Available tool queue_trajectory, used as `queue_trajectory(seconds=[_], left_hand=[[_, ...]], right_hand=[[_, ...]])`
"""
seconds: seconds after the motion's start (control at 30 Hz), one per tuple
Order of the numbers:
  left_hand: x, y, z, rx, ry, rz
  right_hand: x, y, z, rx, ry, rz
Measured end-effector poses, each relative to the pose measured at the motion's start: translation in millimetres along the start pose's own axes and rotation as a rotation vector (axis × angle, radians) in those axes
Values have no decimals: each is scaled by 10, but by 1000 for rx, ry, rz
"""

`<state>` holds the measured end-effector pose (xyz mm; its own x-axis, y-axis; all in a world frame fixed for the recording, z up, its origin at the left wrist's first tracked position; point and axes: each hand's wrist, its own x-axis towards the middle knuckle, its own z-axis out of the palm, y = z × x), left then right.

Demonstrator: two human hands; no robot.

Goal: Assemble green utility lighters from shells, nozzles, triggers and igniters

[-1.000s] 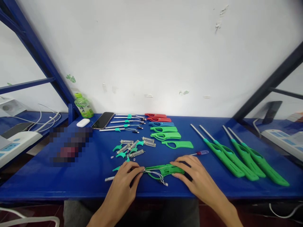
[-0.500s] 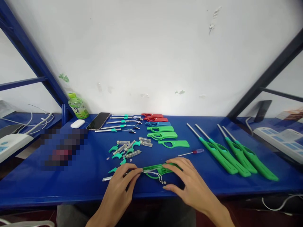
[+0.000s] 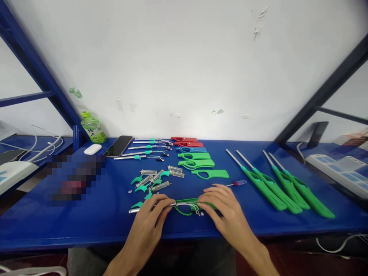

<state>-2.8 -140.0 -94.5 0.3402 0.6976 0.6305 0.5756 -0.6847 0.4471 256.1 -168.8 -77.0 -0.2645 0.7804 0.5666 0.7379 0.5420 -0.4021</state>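
Observation:
My left hand (image 3: pixel 147 220) pinches the metal lighter tube (image 3: pixel 133 210), whose silver end sticks out to the left. From the tube's other end, white wires (image 3: pixel 197 207) trail over a green lighter handle shell (image 3: pixel 181 211). This shell lies open side up near the table's front, and the fingers of my right hand (image 3: pixel 227 207) are closed on its right part. Just beyond my left hand lie teal triggers (image 3: pixel 142 188) and clear fuel tanks (image 3: pixel 161 186) in a loose pile. A screwdriver (image 3: pixel 240 183) rests behind my right hand, its shaft partly covered.
Several green lighters (image 3: pixel 268 195) lie at right. Toward the wall are red handle shells (image 3: pixel 185 139), a blue one (image 3: pixel 191 150), green ones (image 3: pixel 211 174) and tubes with wires (image 3: pixel 138 157). A phone (image 3: pixel 119 146), white case (image 3: pixel 92 149) and bottle (image 3: pixel 93 128) stand at back left.
My right hand has closed in, bringing its thumb to the shell and wire ends. The tube in my left hand has shifted slightly right, closer along the shell.

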Motion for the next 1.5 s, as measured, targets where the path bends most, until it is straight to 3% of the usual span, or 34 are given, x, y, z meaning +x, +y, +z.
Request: queue_trajectory(seconds=[0.17, 0.4, 0.73, 1.17, 1.5], left_hand=[[-36, -44, 42, 31, 0, -19], [-54, -21, 12, -4, -41, -52], [-18, -58, 19, -14, 24, -31], [-15, -82, 7, -49, 22, -19], [-1, -96, -15, -9, 39, 38]], right_hand=[[-49, 1, 10, -53, -129, 77], [-118, 52, 79, -39, -162, 75], [-104, 94, 100, -12, -59, 7], [-200, 121, 121, 49, 59, 78], [-203, 91, 98, 51, 25, 41]])
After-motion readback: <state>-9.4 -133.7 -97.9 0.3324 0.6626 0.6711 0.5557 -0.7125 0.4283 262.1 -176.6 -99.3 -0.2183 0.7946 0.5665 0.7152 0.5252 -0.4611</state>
